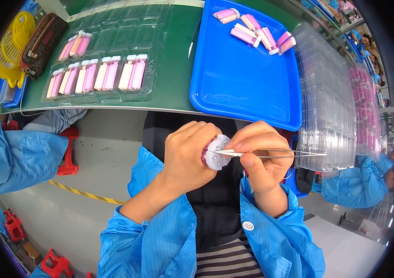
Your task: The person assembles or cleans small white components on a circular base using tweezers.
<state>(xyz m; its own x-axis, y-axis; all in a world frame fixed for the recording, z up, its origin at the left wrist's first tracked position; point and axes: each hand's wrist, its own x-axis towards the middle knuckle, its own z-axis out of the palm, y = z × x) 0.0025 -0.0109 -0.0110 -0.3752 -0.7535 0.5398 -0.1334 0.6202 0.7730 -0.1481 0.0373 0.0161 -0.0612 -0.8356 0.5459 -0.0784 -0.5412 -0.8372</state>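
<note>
My left hand (pixel 185 155) is closed around a pink part with a round white end cap (pixel 214 160), the cap turned toward my right hand. Most of the part's body is hidden in the fist. In my right hand (pixel 264 155), thumb and fingers pinch a pair of metal tweezers (pixel 228 152). Their tips point left and meet the face of the white cap; whether they grip anything tiny there I cannot tell. Both hands are over my lap, just in front of the table edge. Behind them, a blue tray (pixel 248 103) holds several loose pink-and-cream parts (pixel 245 35) at its far end.
Left on the green table (pixel 173 60), a clear plastic blister tray (pixel 148 83) holds rows of pink-and-cream parts (pixel 133 72). Beyond are a dark pouch (pixel 44 44) and a yellow fan (pixel 13 44). Stacked clear trays (pixel 326 106) stand right. Co-workers in blue sit on both sides.
</note>
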